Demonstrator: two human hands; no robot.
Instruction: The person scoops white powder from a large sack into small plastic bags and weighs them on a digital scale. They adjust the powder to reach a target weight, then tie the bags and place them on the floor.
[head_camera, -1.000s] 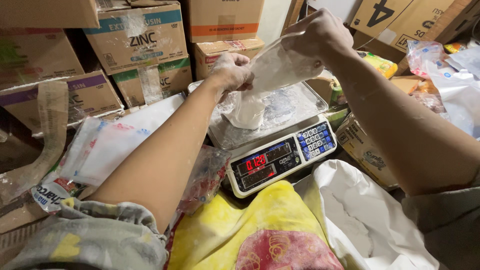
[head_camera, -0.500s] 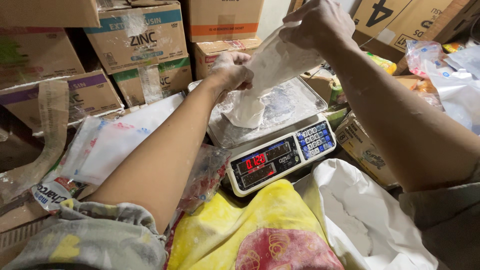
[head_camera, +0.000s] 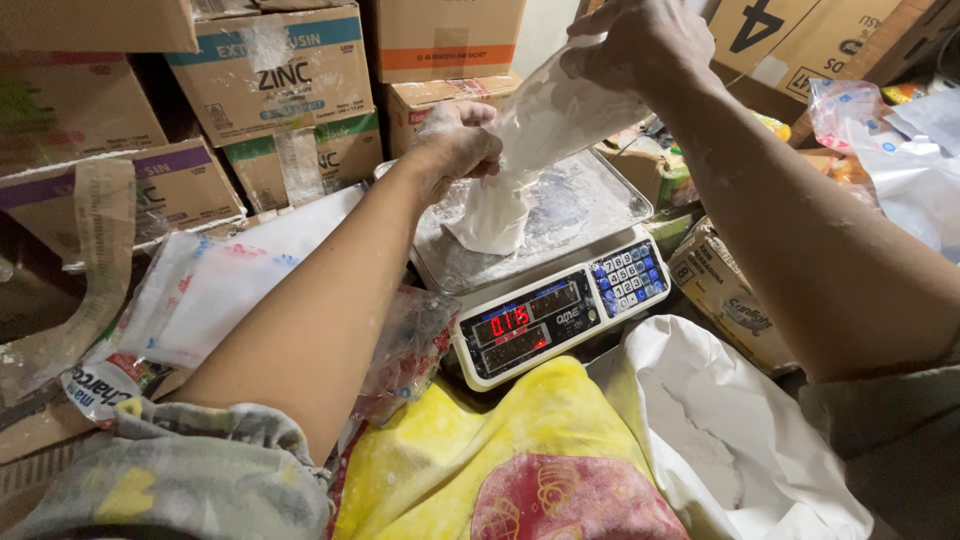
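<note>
Both hands grip a clear plastic bag of white powder (head_camera: 520, 170) over the dusty scale pan (head_camera: 590, 205), left hand (head_camera: 460, 140) pinching its middle, right hand (head_camera: 640, 45) clutching the top (bottom resting on the pan)

Stacked cardboard boxes (head_camera: 280, 85) along the back wall; large white sack (head_camera: 720, 440) lower right, open; yellow cloth (head_camera: 480, 460) with red print at bottom; clear plastic bags (head_camera: 215, 290) left, snack packets (head_camera: 850, 110) far right
</note>
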